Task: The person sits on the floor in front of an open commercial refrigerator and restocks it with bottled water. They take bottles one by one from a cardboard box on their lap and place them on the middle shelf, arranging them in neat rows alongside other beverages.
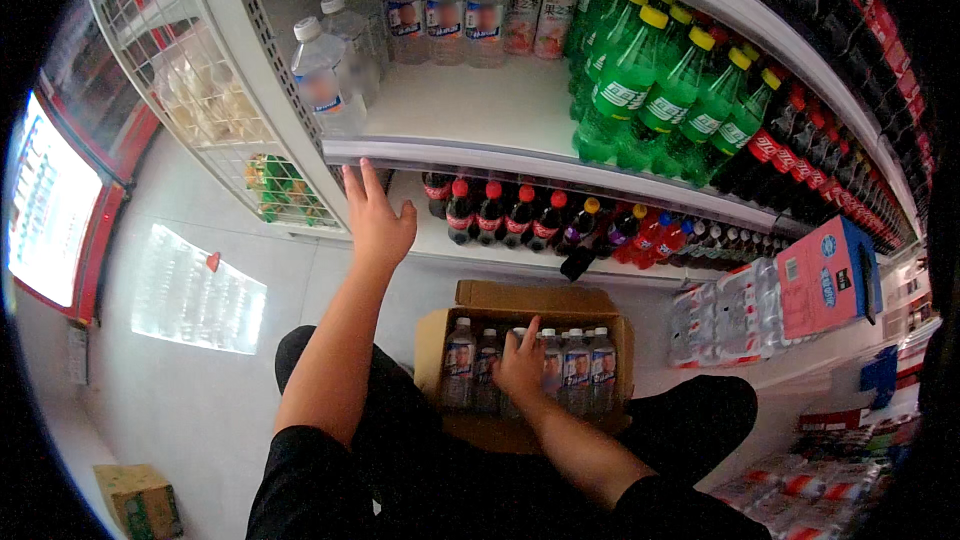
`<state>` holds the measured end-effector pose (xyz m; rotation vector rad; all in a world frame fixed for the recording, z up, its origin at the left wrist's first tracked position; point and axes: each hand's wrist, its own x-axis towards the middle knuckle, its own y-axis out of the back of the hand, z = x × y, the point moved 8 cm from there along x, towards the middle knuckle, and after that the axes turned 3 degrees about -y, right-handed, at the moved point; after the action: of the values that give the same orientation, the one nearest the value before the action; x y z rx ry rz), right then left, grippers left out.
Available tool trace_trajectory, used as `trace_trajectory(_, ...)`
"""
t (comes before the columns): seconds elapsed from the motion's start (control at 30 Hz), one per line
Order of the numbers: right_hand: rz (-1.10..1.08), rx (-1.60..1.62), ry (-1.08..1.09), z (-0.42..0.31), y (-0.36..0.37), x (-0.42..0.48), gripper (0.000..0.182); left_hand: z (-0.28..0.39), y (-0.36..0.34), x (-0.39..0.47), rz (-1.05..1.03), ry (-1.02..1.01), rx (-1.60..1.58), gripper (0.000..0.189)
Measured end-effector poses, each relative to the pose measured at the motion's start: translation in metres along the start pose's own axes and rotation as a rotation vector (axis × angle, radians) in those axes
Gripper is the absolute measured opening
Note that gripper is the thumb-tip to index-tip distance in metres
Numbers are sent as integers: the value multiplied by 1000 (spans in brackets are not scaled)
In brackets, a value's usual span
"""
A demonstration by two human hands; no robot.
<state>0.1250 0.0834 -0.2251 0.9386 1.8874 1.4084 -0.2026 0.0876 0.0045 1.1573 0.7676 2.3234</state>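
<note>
My left hand is raised with fingers spread and nothing in it, by the front edge of the middle shelf at its left end. Between my knees stands an open cardboard carton, flaps up, holding several clear bottles with white caps. My right hand is inside the carton among them, index finger extended and a white cap close to its fingers. Whether it grips a bottle is hidden. On the shelf, similar clear bottles line the left side, and more stand at the back.
Green soda bottles with yellow caps fill the shelf's right part. Cola bottles stand on the lower shelf. Shrink-wrapped bottle packs and a pink box sit at right. A wire rack borders the left.
</note>
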Motion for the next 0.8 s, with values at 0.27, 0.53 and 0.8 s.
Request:
trace_trajectory(0.27,-289,-81,42,1,-33,7,67,-4,-10,-6,-47,24,51,96)
trace_trajectory(0.53,-195,528,-89,-2,-24,1,92,6,-7,-6,-80,42,1,97)
trace_trajectory(0.8,-498,619,-346,17,-46,3,101,11,-4,-3,-84,43,-27,97)
